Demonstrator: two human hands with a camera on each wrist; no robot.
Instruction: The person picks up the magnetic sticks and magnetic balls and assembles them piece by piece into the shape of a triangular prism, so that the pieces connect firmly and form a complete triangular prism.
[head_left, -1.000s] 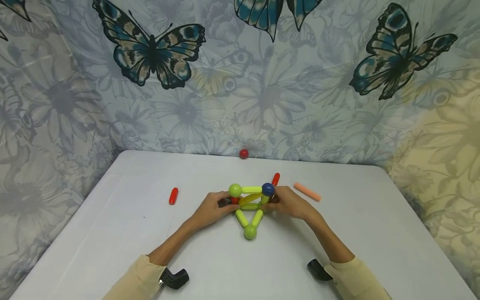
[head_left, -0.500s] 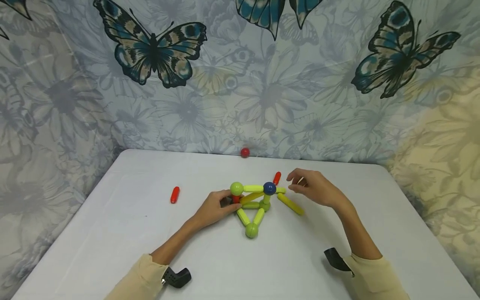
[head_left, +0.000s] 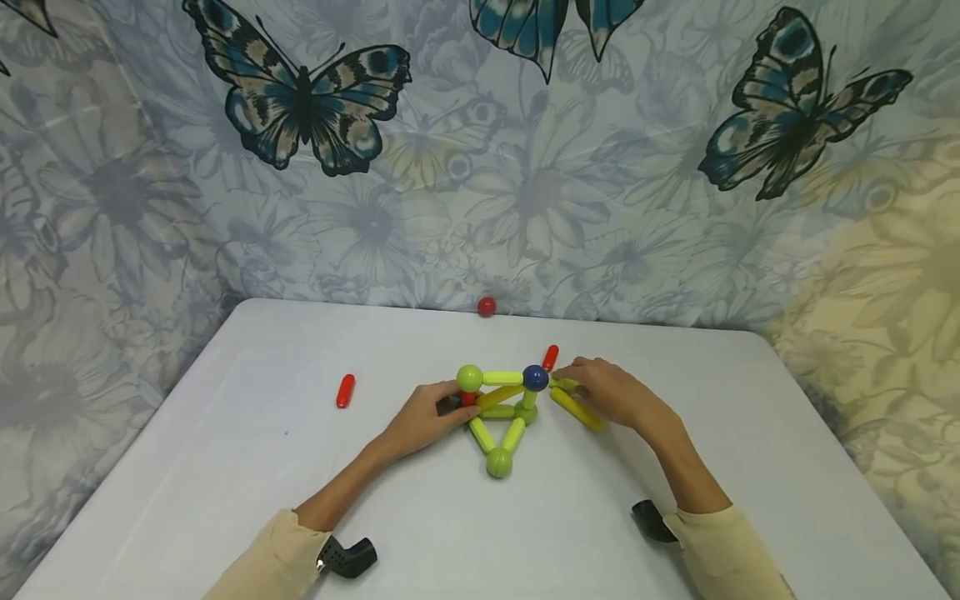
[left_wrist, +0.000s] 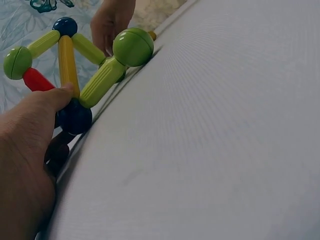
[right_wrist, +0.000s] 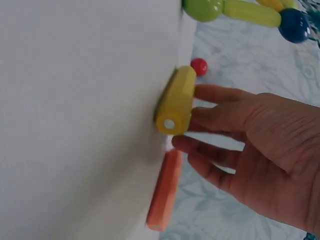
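My left hand (head_left: 426, 421) grips the left corner of a magnetic ball-and-rod frame (head_left: 502, 412). In the left wrist view, the thumb lies by a yellow rod (left_wrist: 68, 62) and a dark blue ball (left_wrist: 76, 117). Green balls and light green rods form a triangle at the front, with another blue ball (head_left: 536, 377) at the upper right. My right hand (head_left: 611, 396) reaches over a loose light green rod (head_left: 564, 384) beside that ball. A thick yellow rod (right_wrist: 177, 102) lies by its fingers and hides some fingertips; I cannot tell whether they pinch the green rod.
A red rod (head_left: 346, 391) lies at left on the white table (head_left: 187, 500), another red rod (head_left: 551, 357) behind the frame. A red ball (head_left: 487, 307) sits at the back edge. An orange rod (right_wrist: 165, 190) shows beyond the right hand. Butterfly-patterned cloth (head_left: 420, 208) hangs behind.
My right hand let go of the frame's right side and drew away, uncovering the loose green and yellow rods, then came back left over the green rod. The left hand kept its grip.
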